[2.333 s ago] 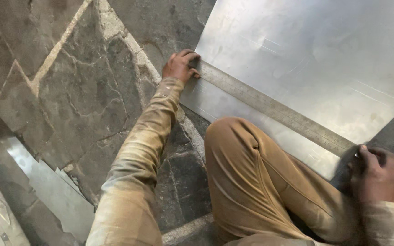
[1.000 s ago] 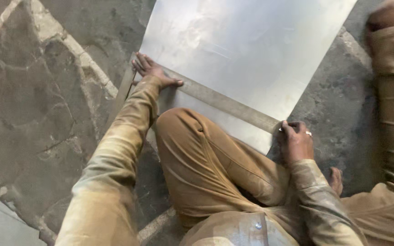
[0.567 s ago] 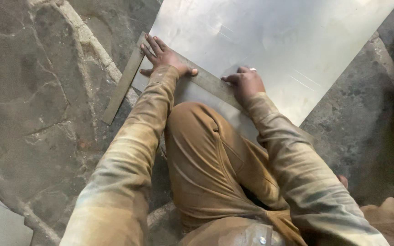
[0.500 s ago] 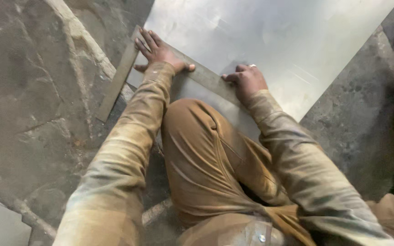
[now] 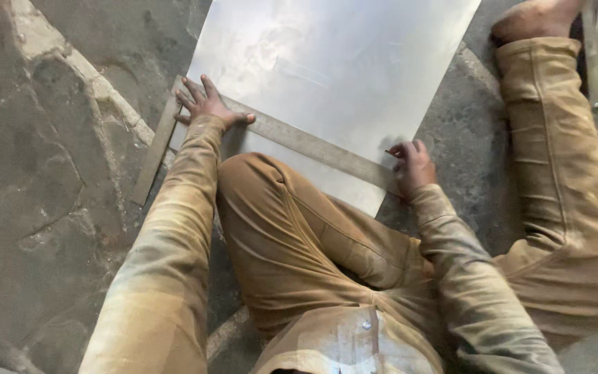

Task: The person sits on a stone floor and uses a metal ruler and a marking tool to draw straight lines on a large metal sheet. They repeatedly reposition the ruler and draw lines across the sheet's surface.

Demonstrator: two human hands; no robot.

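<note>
A large shiny metal sheet (image 5: 333,62) lies flat on the stone floor in front of me. A metal L-shaped square (image 5: 313,144) rests across its near edge, with its short leg (image 5: 152,152) hanging off the sheet's left side. My left hand (image 5: 205,104) presses flat on the square's corner, fingers spread. My right hand (image 5: 411,165) sits at the square's right end near the sheet's right edge, fingers pinched on a small thin marking tool whose tip touches the sheet. My bent knee (image 5: 264,194) is between my arms.
The floor (image 5: 43,173) is rough grey stone slabs with pale mortar joints. My other leg (image 5: 555,138) stretches along the right side, bare foot (image 5: 531,17) at the top right. A thin metal strip (image 5: 593,48) lies at the far right edge.
My right hand has slid from the middle of the square to its right end at the sheet's edge. My left hand has stayed on the corner.
</note>
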